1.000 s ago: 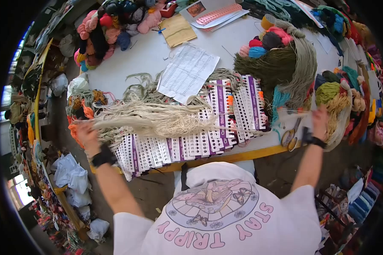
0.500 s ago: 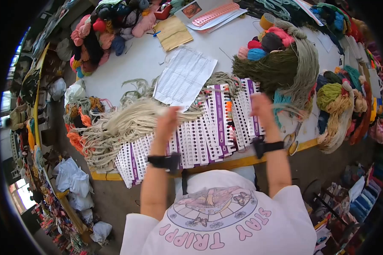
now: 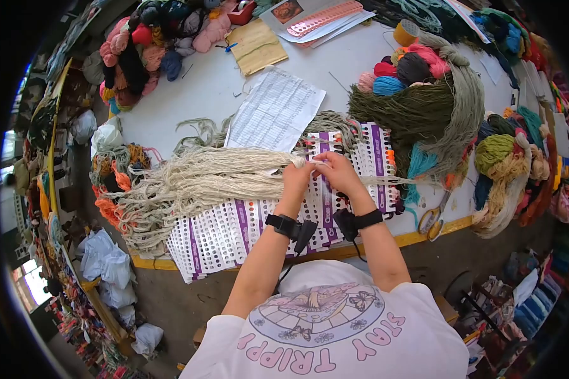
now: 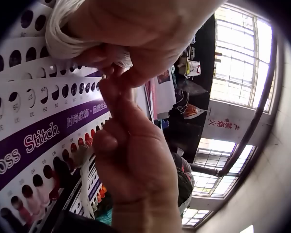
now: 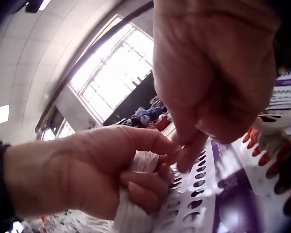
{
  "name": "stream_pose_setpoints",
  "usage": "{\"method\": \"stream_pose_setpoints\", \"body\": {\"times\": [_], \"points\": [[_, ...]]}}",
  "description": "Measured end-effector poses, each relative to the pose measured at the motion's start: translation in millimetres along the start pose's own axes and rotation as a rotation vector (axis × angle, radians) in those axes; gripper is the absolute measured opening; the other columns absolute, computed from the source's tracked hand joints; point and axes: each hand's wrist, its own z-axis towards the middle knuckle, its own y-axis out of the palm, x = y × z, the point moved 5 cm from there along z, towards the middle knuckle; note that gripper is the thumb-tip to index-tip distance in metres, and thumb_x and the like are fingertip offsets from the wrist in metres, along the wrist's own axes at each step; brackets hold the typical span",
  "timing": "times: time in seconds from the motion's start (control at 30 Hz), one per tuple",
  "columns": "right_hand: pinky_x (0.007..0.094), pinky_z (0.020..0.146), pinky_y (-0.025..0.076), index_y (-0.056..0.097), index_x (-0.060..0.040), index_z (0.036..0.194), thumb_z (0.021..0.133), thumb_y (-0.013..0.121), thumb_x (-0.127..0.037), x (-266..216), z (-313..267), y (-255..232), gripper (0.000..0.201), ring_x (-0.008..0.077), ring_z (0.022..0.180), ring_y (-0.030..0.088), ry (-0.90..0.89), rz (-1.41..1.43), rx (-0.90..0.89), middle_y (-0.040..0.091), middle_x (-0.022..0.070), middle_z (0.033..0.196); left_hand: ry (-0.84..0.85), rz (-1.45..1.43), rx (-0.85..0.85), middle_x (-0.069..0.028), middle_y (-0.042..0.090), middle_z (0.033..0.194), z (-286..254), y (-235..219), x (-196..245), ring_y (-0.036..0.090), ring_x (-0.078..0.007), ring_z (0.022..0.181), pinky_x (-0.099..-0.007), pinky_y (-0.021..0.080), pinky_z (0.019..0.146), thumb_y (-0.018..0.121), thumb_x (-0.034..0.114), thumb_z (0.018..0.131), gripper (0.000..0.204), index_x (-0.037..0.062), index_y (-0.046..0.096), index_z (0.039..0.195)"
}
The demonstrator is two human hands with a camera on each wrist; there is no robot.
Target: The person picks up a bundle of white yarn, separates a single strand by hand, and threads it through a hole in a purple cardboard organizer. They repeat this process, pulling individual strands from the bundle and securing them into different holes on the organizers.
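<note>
In the head view a long skein of cream embroidery thread (image 3: 227, 174) lies over a row of white-and-purple punched thread cards (image 3: 253, 224). My left hand (image 3: 295, 180) grips the skein's right end, its fingers curled round the bundled strands (image 5: 133, 213) in the right wrist view. Against it, my right hand (image 3: 338, 174) pinches at the left fingertips, thumb and finger together. Loose cream strands (image 3: 392, 180) trail rightward past the right hand, and some strands (image 4: 87, 187) hang beside it in the left wrist view. The fingers hide the pinched spot.
A printed sheet (image 3: 275, 110) overlaps the back of the skein. Scissors (image 3: 433, 221) lie at the table's front right edge. Dark green hanks (image 3: 411, 114) and coloured yarn balls (image 3: 389, 85) are at the right, with more yarn (image 3: 142, 54) at the back left.
My hands have come from wide apart to meet over the cards. The cream skein, spread and blurred in motion earlier, now lies straighter, its right end in my left hand.
</note>
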Motion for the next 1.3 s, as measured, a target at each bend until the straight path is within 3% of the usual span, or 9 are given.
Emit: {"method": "stream_pose_setpoints", "body": {"times": [0.1,0.27,0.37,0.5,0.53,0.7,0.83,1.2,1.3], "points": [[0.028,0.049,0.042,0.059,-0.0019,0.085,0.078,0.055,-0.015,10.0,13.5,-3.1,0.016,0.0164,0.052,0.055,-0.126,-0.499,0.029,0.062,0.009,0.066,0.213,0.253,0.151,-0.0088,0.058,0.063,-0.4,-0.3,4.1,0.053,-0.0176,0.052,-0.0287,0.041,0.049,0.06,0.018,0.069,0.021,-0.0014,0.057,0.076],[0.0296,0.054,0.044,0.06,-0.0012,0.078,0.075,0.057,-0.017,22.8,15.7,-11.9,0.017,0.0207,0.057,0.058,-0.153,-0.412,0.342,0.06,0.0121,0.066,0.419,0.511,0.243,-0.0188,0.06,0.069,15.0,9.5,-1.7,0.058,-0.0316,0.063,-0.0378,0.044,0.061,0.061,0.021,0.07,0.028,-0.0051,0.055,0.08],[0.033,0.056,0.045,0.061,-0.0031,0.077,0.073,0.058,-0.02,19.3,10.2,-9.6,0.017,0.0261,0.06,0.058,-0.131,-0.371,0.377,0.06,0.013,0.066,0.382,0.489,0.234,-0.0138,0.059,0.065,14.6,6.3,-8.9,0.056,-0.0252,0.054,-0.0346,0.044,0.053,0.059,0.021,0.073,0.024,-0.0032,0.055,0.076],[0.0347,0.057,0.045,0.061,-0.0043,0.076,0.071,0.059,-0.02,17.9,2.4,-7.2,0.017,0.028,0.062,0.059,-0.115,-0.335,0.413,0.06,0.013,0.066,0.065,0.037,-0.102,-0.0047,0.051,0.057,3.9,1.8,-15.3,0.046,-0.0122,0.043,-0.0266,0.04,0.04,0.052,0.016,0.079,0.016,0.0012,0.054,0.074],[0.0261,0.053,0.042,0.061,-0.0016,0.079,0.074,0.06,-0.017,18.8,2.6,-6.9,0.016,0.0112,0.054,0.053,-0.134,-0.358,0.416,0.059,0.0069,0.061,0.015,-0.071,-0.14,-0.0028,0.049,0.056,3.7,1.9,-13.2,0.043,-0.0095,0.041,-0.0246,0.038,0.037,0.051,0.015,0.081,0.015,0.002,0.053,0.074],[0.0263,0.056,0.043,0.061,-0.0014,0.08,0.073,0.061,-0.015,11.9,2.5,-3.7,0.015,0.0141,0.059,0.054,-0.253,-0.377,0.373,0.058,0.0072,0.067,0.011,-0.017,-0.219,-0.0003,0.045,0.053,12.2,2.1,-11.9,0.039,-0.0076,0.038,-0.0234,0.036,0.035,0.053,0.014,0.082,0.014,0.0031,0.052,0.074],[0.0313,0.058,0.044,0.062,-0.0026,0.077,0.069,0.063,-0.013,12.6,2.6,-4.2,0.014,0.0249,0.065,0.057,-0.241,-0.318,0.303,0.058,0.0108,0.072,0.011,-0.064,-0.199,0.0004,0.045,0.051,13.1,3.0,-12.4,0.041,-0.0075,0.039,-0.023,0.036,0.036,0.055,0.013,0.081,0.013,0.0031,0.052,0.073],[0.0315,0.06,0.045,0.064,-0.0028,0.078,0.069,0.065,-0.018,33.4,5.6,-4.8,0.018,0.0253,0.066,0.058,-0.074,-0.236,0.301,0.059,0.0115,0.072,0.371,0.17,0.148,0.0022,0.048,0.052,15.0,-6.2,-8.5,0.043,-0.0057,0.042,-0.0213,0.034,0.038,0.059,0.015,0.073,0.011,0.0053,0.055,0.07],[0.0276,0.054,0.043,0.063,-0.0013,0.079,0.071,0.064,-0.016,34.1,4.1,-3.2,0.016,0.0173,0.057,0.055,-0.147,-0.303,0.33,0.059,0.0081,0.068,0.044,-0.219,0.042,0.0035,0.048,0.056,9.7,-13.6,-14.3,0.039,-0.0041,0.043,-0.0203,0.031,0.038,0.057,0.011,0.074,0.006,0.0059,0.054,0.074]]}}
